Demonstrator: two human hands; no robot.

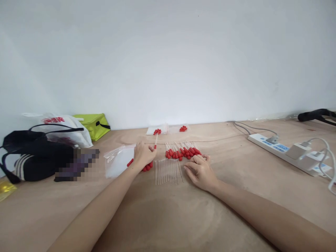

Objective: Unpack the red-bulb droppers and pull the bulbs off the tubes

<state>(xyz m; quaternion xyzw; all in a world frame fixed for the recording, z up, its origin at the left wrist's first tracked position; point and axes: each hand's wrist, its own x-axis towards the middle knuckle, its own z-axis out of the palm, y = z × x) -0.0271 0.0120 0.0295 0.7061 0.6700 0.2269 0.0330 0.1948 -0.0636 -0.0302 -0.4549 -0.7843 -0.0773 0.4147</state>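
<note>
My left hand (143,154) is closed, with thumb and fingers pinching a thin pale stick (156,140) that has a red end at my fingertips. Under and beside that hand lie loose red caps (147,167), partly hidden by my wrist. A row of red-tipped clear sticks (181,152) lies on the table between my hands. In front of it are plain clear thin sticks (168,171), side by side. My right hand (201,171) rests at the right end of the red row, fingers bent and apart; nothing shows in it.
A clear zip bag (119,161) lies left of my left hand. Farther back are two bags with red pieces (157,131). A white power strip (278,148) with plugs and cables lies right. A black bag (39,154), white plastic bag (70,131) and green pouch (93,126) stand left.
</note>
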